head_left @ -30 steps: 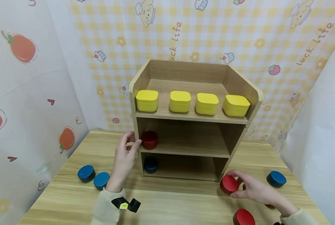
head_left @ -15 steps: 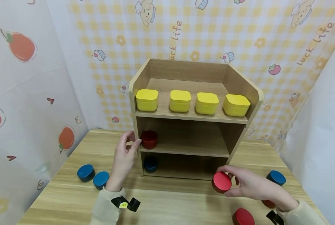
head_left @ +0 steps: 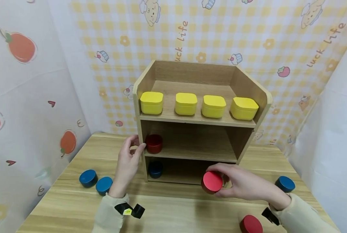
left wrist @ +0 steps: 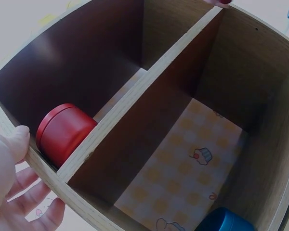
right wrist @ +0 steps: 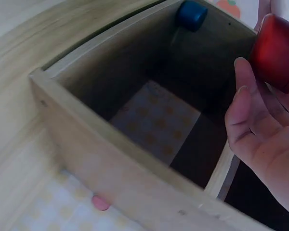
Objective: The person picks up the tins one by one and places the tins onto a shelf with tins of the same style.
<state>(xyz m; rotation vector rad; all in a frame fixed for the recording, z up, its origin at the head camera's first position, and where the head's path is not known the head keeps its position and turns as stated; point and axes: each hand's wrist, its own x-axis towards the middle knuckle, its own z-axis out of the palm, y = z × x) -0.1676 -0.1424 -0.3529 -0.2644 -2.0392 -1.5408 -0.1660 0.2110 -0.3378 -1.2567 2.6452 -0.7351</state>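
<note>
My right hand (head_left: 241, 183) holds a round red tin (head_left: 212, 182) between thumb and fingers, in front of the wooden shelf's bottom compartment. The same red tin (right wrist: 275, 53) shows at the upper right of the right wrist view. With thumb on the front edge and fingers along the outside, my left hand (head_left: 128, 163) grips the left side panel of the shelf (head_left: 191, 121). Just inside that panel, another red tin (head_left: 154, 144) stands on the middle level. Below it a blue tin (head_left: 155, 169) sits at the left of the bottom level.
Several yellow boxes (head_left: 186, 104) stand in a row on the top level. Two blue tins, one of them (head_left: 88, 178), lie on the table (head_left: 173, 210) at left. At right are a blue tin (head_left: 285, 184) and, nearer the front, a red tin (head_left: 251, 224).
My right hand has carried the red tin leftward and slightly up, from beside the shelf's right foot to before the bottom compartment. The left hand has stayed on the side panel.
</note>
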